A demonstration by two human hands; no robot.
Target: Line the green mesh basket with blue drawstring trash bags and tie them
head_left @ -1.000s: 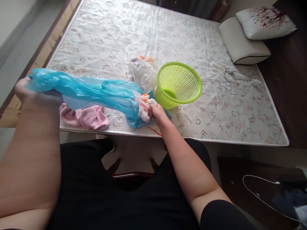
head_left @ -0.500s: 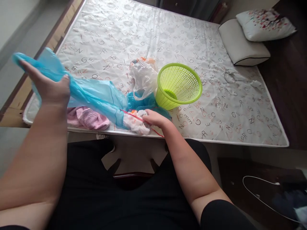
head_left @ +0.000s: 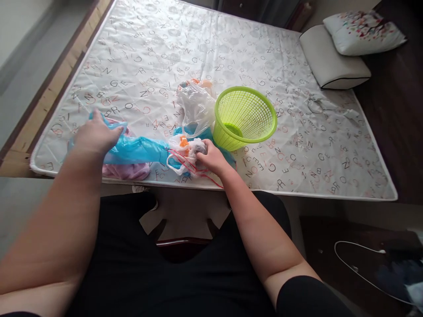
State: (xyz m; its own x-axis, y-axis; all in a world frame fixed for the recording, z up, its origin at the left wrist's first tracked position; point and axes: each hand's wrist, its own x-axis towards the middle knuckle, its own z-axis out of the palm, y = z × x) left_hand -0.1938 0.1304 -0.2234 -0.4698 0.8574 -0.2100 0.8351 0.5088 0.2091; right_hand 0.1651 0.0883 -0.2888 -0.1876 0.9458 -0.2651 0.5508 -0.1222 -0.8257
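My left hand (head_left: 95, 136) is at the left of the mattress, closed on one end of a blue plastic bag (head_left: 139, 149); it is slightly blurred. The bag stretches rightward in a loose bunch, above a pink cloth (head_left: 127, 171) that it partly hides. Crumpled white plastic bags (head_left: 176, 164) with an orange patch lie at the bag's right end, and thin red string runs across them. My right hand (head_left: 213, 157) is closed on this bundle, fingers curled round a greyish-white part. More blue plastic shows behind the bundle.
A green mesh basket (head_left: 246, 116) stands tilted just beyond my right hand. Beside it sits a filled clear-white plastic bag (head_left: 196, 103). These rest on a letter-printed mattress (head_left: 158, 57). A cushion (head_left: 363, 33) and a beige pillow (head_left: 333, 59) are at the far right.
My left hand has come down and to the right with the blue bag, which now hangs slacker and lower. The white bundle under my right hand has spread, showing a loop and more orange.
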